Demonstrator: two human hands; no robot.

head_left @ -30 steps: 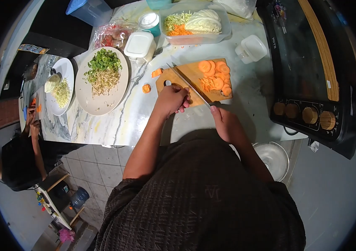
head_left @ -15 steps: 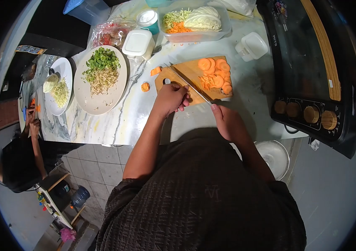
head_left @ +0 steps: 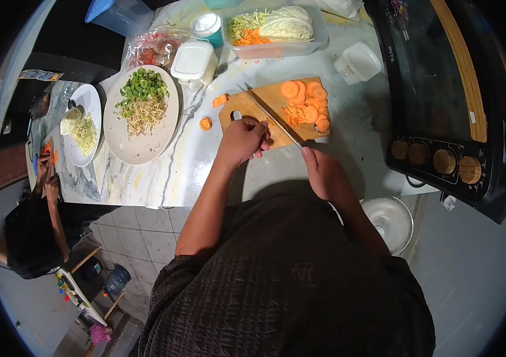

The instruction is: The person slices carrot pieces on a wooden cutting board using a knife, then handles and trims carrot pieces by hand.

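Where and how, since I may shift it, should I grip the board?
Take the board probably at its left end, from the left, pinching between hole and edge. It lies flat; the hole should give purchase, while carrot slices load the right end. The left hand is beside the hole and the knife angles over the board, so clear both first.

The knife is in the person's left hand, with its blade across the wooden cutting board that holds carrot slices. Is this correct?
One correction: the head view shows the knife in the right hand, with its blade across the wooden cutting board that holds carrot slices.
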